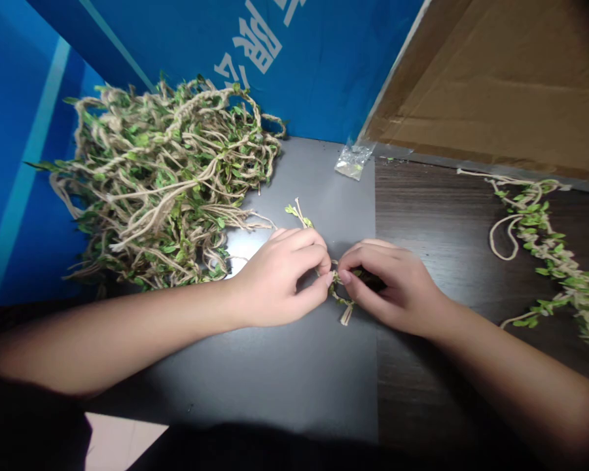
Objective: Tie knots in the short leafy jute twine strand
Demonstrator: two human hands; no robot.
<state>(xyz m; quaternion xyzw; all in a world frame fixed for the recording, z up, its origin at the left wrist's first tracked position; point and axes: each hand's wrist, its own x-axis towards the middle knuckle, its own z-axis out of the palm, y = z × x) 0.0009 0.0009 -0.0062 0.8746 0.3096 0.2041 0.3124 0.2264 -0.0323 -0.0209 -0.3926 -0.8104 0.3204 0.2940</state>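
Note:
Near the middle of the view, my left hand [294, 271] and my right hand [392, 278] face each other with fingertips almost meeting. Both pinch a thin beige cord with small green leaves [343, 302], a leafy twine. One knotted, frayed end hangs below the fingers. Another leafy end sticks up behind my left hand. My palms and curled fingers hide much of the cord. Left of my hands lies a big tangled heap of leafy twine [177, 176], its loose ends reaching toward my left wrist.
A braided leafy twine [564, 268] lies on the dark wood surface [422, 196] at the right. A small clear plastic bag [354, 161] rests on the grey surface [285, 379]. A blue panel with white characters [314, 72] and a brown cardboard box [510, 85] stand behind.

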